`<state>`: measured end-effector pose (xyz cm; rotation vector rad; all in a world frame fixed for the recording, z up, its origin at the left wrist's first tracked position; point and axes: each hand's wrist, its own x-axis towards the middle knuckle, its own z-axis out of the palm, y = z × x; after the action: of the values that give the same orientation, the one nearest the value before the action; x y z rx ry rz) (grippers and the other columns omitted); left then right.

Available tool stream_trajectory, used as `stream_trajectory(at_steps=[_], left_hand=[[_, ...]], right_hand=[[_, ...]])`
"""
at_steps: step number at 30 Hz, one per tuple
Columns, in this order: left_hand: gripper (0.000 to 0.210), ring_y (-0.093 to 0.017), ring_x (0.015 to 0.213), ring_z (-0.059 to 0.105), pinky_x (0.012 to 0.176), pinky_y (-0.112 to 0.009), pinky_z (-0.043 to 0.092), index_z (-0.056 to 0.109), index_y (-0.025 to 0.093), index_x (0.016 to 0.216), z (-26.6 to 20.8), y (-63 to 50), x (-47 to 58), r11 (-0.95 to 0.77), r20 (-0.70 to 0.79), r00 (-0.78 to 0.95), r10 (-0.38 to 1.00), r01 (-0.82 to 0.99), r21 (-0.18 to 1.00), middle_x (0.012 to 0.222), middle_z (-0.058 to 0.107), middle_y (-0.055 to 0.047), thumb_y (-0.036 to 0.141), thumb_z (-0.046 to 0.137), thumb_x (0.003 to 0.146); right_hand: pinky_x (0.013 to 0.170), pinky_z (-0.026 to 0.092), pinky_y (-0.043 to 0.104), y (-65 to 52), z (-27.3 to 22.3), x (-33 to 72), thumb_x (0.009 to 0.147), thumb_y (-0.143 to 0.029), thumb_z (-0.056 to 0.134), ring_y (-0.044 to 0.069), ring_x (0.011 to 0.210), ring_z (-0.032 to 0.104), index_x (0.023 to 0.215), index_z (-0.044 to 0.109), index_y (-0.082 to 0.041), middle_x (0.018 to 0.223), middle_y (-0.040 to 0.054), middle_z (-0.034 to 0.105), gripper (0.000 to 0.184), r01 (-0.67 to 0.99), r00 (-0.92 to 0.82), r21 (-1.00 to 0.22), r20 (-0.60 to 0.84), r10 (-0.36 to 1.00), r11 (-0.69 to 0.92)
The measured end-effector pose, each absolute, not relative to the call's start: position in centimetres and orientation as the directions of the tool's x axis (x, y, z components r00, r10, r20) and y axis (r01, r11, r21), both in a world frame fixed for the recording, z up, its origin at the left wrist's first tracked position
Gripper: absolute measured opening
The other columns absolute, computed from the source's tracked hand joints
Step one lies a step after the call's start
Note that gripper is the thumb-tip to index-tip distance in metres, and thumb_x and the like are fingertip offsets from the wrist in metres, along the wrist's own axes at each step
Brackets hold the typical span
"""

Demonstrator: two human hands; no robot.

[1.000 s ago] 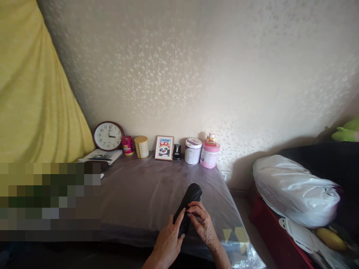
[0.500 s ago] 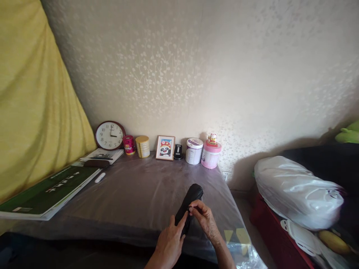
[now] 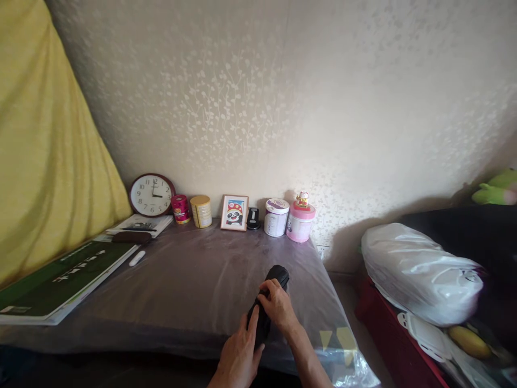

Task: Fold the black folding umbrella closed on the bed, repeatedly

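Observation:
A black folded umbrella (image 3: 279,274) lies slantwise near the front edge of the table, its thick end pointing away from me. My left hand (image 3: 241,347) is wrapped round its lower part, with thumb and fingers on either side. Farther up, my right hand (image 3: 278,306) is closed over the middle, fingers bent and pressed to the dark fabric. Both palms and the umbrella's underside are hidden.
Along the wall stand a clock (image 3: 152,195), a red can (image 3: 180,209), a yellow can (image 3: 201,211), a picture frame (image 3: 235,213) and two tubs. A green book (image 3: 68,277) lies left. Right of the table, a white plastic bag (image 3: 420,272) rests above a red box (image 3: 388,328).
My right hand has shifted left and up along the umbrella and now lies over it, where before its fingers pinched at the side. My left hand stays on the lower part.

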<state>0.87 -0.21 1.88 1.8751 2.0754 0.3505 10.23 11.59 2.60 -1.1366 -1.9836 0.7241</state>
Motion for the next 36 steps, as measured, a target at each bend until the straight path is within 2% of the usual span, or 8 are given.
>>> stream_trajectory(at_steps=[4,7,11,17,21,24,32,36], left_hand=[[0.069,-0.019,0.099,0.061,0.082,-0.029,0.048,0.005,0.026,0.140,2.1,-1.0,0.1,0.093,-0.086,-0.058,0.995,0.871,0.482,0.140,0.035,-0.012,0.020,0.040,0.082],[0.071,-0.017,0.107,0.057,0.087,-0.026,0.046,0.002,0.027,0.140,2.1,-1.6,-0.3,0.073,-0.072,-0.040,0.997,0.823,0.563,0.142,0.031,-0.009,0.019,0.040,0.081],[0.070,-0.018,0.115,0.051,0.093,-0.027,0.043,0.004,0.023,0.140,2.2,-2.2,-0.6,0.110,-0.095,-0.067,0.993,0.800,0.590,0.148,0.019,-0.011,0.019,0.041,0.081],[0.075,-0.017,0.120,0.047,0.092,-0.026,0.044,0.001,0.027,0.140,2.2,-2.6,-0.6,0.102,-0.063,-0.080,0.995,0.798,0.594,0.151,-0.001,-0.009,0.013,0.043,0.079],[0.082,-0.016,0.126,0.040,0.096,-0.025,0.041,-0.001,0.026,0.140,2.1,-2.5,-0.4,0.079,-0.052,-0.060,0.997,0.805,0.588,0.151,-0.005,-0.007,0.005,0.044,0.074],[0.084,-0.016,0.133,0.029,0.102,-0.025,0.036,-0.001,0.023,0.140,2.3,-2.4,-0.2,0.077,-0.072,-0.043,0.996,0.816,0.573,0.151,-0.003,-0.005,0.000,0.042,0.071],[0.082,-0.009,0.134,0.025,0.106,-0.020,0.029,-0.001,0.021,0.140,1.9,-2.3,-0.4,0.047,-0.055,-0.019,0.998,0.828,0.559,0.151,0.008,-0.001,-0.004,0.034,0.071],[0.081,-0.010,0.130,0.033,0.102,-0.019,0.035,0.000,0.023,0.140,1.6,-2.3,-0.4,0.039,-0.048,-0.015,0.999,0.824,0.565,0.151,0.007,-0.001,-0.004,0.032,0.072]], right_hand=[[0.049,0.046,0.026,12.3,2.2,11.1,0.073,-0.038,0.053,0.013,0.049,0.052,0.085,0.060,-0.019,0.060,-0.0018,0.055,0.024,0.236,-0.242,-0.953,0.131,0.961,0.189],[0.044,0.045,0.025,12.7,2.0,12.4,0.070,-0.048,0.055,0.013,0.048,0.054,0.086,0.061,-0.018,0.061,-0.0006,0.058,0.034,0.110,-0.172,-0.989,0.079,0.982,0.099],[0.055,0.050,0.027,12.6,2.1,13.1,0.072,-0.045,0.055,0.014,0.059,0.059,0.084,0.064,-0.018,0.079,0.0050,0.066,0.031,0.147,-0.162,-0.967,0.183,0.970,0.207],[0.071,0.048,0.026,11.4,3.4,11.9,0.081,-0.028,0.046,0.015,0.074,0.060,0.095,0.064,-0.021,0.084,0.0028,0.067,0.024,0.325,-0.384,-0.812,0.355,0.852,0.485],[0.073,0.047,0.027,10.9,3.4,11.2,0.075,-0.018,0.047,0.015,0.075,0.058,0.100,0.064,-0.021,0.091,0.0031,0.066,0.030,0.369,-0.503,-0.725,0.370,0.781,0.582],[0.074,0.046,0.029,11.0,2.9,10.9,0.070,-0.013,0.047,0.015,0.075,0.057,0.100,0.064,-0.022,0.087,0.0019,0.066,0.036,0.363,-0.509,-0.732,0.363,0.781,0.576],[0.072,0.045,0.026,10.7,3.9,13.6,0.069,-0.023,0.056,0.015,0.074,0.056,0.088,0.067,-0.020,0.075,0.0007,0.062,0.022,0.050,-0.382,-0.973,0.188,0.905,0.224],[0.069,0.046,0.029,10.9,4.0,17.6,0.067,-0.031,0.061,0.018,0.075,0.056,0.089,0.069,-0.020,0.080,0.0030,0.064,0.025,0.058,-0.321,-0.991,0.096,0.942,0.121]])
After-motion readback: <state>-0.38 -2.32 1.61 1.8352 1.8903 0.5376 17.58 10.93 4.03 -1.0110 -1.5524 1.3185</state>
